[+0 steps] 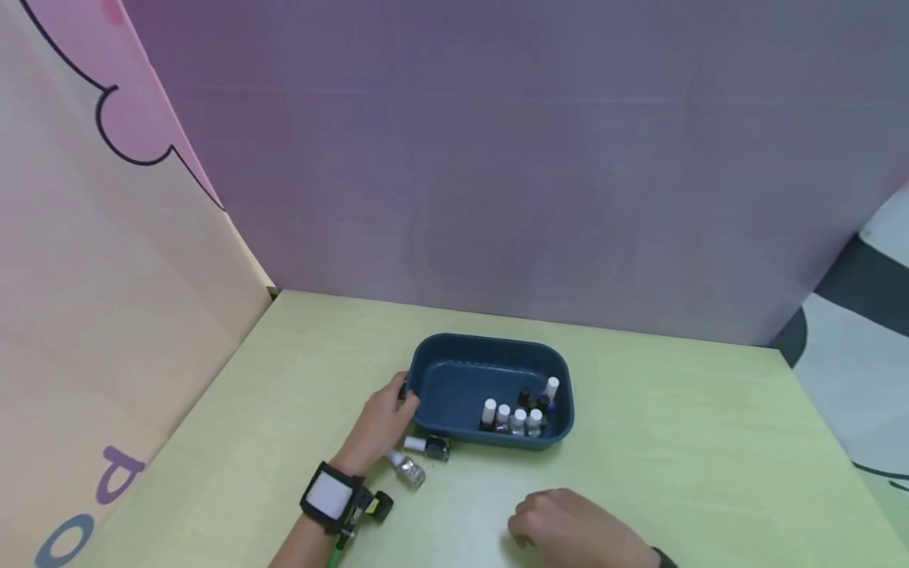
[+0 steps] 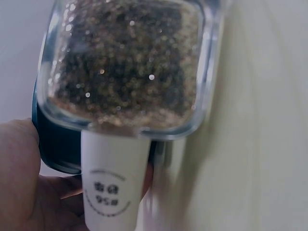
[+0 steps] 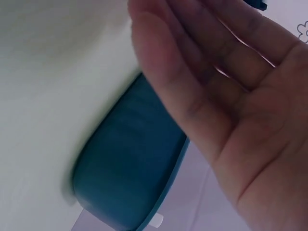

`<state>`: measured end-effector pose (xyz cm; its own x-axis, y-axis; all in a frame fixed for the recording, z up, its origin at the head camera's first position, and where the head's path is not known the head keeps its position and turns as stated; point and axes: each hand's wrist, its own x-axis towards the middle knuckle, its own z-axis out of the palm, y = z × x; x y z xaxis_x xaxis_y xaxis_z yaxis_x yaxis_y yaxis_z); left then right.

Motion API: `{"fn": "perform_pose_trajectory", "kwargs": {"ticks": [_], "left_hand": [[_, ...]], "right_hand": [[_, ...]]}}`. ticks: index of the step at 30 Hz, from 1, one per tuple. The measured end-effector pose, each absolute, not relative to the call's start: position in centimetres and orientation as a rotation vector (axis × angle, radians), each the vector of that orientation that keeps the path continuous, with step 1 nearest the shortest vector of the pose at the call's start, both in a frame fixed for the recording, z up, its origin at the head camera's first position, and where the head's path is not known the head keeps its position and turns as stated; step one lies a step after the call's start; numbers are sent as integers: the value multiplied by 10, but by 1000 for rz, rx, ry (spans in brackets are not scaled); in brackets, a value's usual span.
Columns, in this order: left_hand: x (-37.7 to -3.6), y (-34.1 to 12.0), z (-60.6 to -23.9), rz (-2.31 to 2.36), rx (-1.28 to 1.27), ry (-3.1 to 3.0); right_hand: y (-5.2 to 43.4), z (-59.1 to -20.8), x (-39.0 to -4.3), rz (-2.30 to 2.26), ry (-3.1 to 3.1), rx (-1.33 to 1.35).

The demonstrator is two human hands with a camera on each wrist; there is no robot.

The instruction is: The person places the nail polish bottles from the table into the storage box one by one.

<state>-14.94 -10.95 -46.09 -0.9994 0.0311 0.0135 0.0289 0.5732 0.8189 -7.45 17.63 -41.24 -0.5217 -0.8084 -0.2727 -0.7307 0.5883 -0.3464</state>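
Note:
My left hand (image 1: 383, 418) is at the left end of a dark blue tray (image 1: 440, 422), thumb by the rim and fingers curled at the outer wall, gripping it. In the left wrist view, a glitter nail polish bottle (image 2: 125, 67) with a white cap (image 2: 115, 183) covers much of that hand. On the table, this bottle (image 1: 409, 471) and a dark nail polish bottle (image 1: 438, 449) lie beside the tray. My right hand (image 1: 568, 525) hovers near the table's front, fingers loosely bent and holding nothing; its palm (image 3: 269, 139) shows in the right wrist view.
Several nail polish bottles (image 1: 519, 422), white-capped and black-capped, stand in the right part of the tray. The pale green table (image 1: 675, 442) meets a purple backdrop (image 1: 497, 173) behind and a printed panel (image 1: 142, 315) on the left.

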Motion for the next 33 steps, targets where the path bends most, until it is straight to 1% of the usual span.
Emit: {"fn": "perform_pose_trajectory", "kwargs": {"ticks": [7,17,24,28,33], "left_hand": [[-151,-109,-460,1462,73,2788],[-152,-111,-462,1439,65,2812],[-151,-111,-464,1445,67,2806],[-152,-111,-464,1440,68,2808],[-151,-110,-464,1433,64,2801]], "right_hand": [[173,-418,-71,-267,2427,-1263],[172,-420,-71,-276,2397,-1186],[171,-420,-69,-251,2379,-1070],[171,-422,-64,-314,2356,-1057],[170,-424,-60,-325,2319,-924]]}}
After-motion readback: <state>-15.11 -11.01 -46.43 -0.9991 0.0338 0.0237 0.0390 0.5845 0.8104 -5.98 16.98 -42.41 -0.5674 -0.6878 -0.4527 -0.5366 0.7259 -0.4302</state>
